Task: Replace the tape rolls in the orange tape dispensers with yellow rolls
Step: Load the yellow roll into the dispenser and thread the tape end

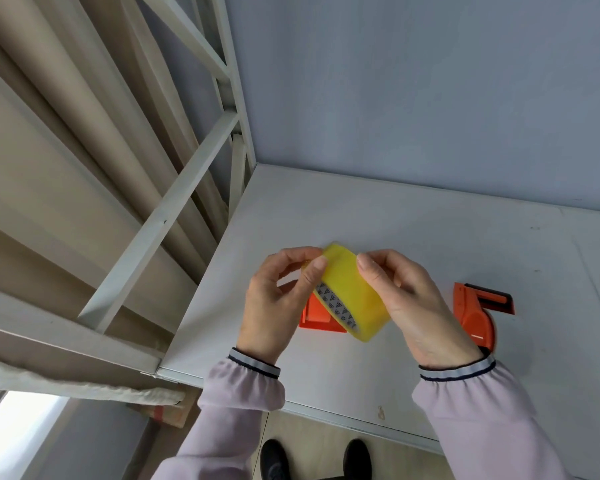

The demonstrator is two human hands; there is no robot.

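Observation:
A yellow tape roll [352, 289] is held up above the white table, tilted, its patterned inner core showing. My left hand [278, 303] pinches its upper left edge with thumb and fingers. My right hand [413, 299] grips its right side. Under the roll an orange tape dispenser [317, 315] lies on the table, mostly hidden by the roll and my left hand. A second orange tape dispenser [475, 313] with a black blade edge lies to the right of my right hand, partly covered by my wrist.
The white table [378, 209] meets a grey wall at the back. A white metal rack frame [174, 209] with beige rolls stands at the left, close to the table's edge. My shoes [316, 459] show on the floor below the front edge.

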